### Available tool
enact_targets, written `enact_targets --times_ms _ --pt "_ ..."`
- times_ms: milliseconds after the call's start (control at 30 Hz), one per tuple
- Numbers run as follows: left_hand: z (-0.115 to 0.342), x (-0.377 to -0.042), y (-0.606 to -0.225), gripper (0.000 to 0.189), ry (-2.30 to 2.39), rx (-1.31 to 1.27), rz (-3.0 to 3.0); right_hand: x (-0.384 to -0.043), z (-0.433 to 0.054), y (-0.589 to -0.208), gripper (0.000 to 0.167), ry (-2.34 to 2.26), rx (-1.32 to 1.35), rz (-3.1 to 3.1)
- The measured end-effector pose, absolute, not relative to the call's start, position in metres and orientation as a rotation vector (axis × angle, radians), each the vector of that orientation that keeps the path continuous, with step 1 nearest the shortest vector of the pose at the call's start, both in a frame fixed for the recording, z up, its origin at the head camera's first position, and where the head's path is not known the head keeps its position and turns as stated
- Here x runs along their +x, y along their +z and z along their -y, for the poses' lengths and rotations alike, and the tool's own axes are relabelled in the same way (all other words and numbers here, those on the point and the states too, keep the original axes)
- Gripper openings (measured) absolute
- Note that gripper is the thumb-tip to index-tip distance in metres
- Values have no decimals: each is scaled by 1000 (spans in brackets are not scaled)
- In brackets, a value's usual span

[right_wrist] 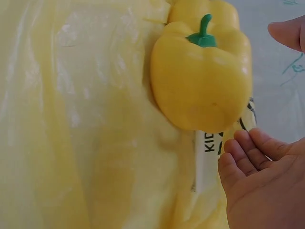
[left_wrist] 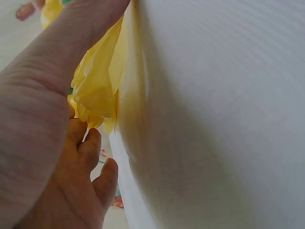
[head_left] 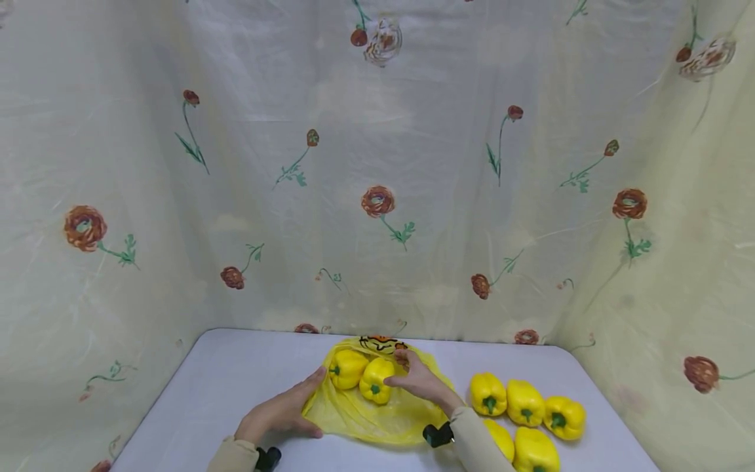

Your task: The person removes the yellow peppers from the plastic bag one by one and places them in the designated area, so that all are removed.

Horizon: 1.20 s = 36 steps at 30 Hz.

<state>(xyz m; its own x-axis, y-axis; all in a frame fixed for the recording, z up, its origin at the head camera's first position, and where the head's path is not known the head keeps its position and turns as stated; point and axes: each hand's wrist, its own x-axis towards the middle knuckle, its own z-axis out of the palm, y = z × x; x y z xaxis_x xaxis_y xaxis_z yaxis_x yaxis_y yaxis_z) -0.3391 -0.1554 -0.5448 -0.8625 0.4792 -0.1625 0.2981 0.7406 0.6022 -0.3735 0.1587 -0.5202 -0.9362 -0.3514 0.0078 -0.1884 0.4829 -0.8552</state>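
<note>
A yellow plastic bag (head_left: 366, 423) lies spread on the table, with two yellow bell peppers on it or inside its mouth: the left pepper (head_left: 348, 369) and the right pepper (head_left: 376, 380). My left hand (head_left: 283, 406) is at the bag's left edge, thumb and fingers spread wide along the plastic (left_wrist: 97, 90). Beside the right pepper is my right hand (head_left: 417, 380), its thumb and fingers parted. Seen from the right wrist, that hand (right_wrist: 267, 176) has loosely bent fingers just off the nearer pepper (right_wrist: 202, 81), whose green stem faces up.
Several more yellow bell peppers (head_left: 525, 402) sit in a group on the right of the white table (head_left: 236, 367), partly behind the right sleeve (head_left: 478, 439). A flowered curtain (head_left: 436, 262) encloses the table's back and sides.
</note>
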Motion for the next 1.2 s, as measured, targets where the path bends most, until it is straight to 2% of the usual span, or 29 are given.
enact_targets --times_ms 1200 --pt "157 -341 -547 123 827 661 -2636 -375 -141 -543 84 -1431 -379 -2471"
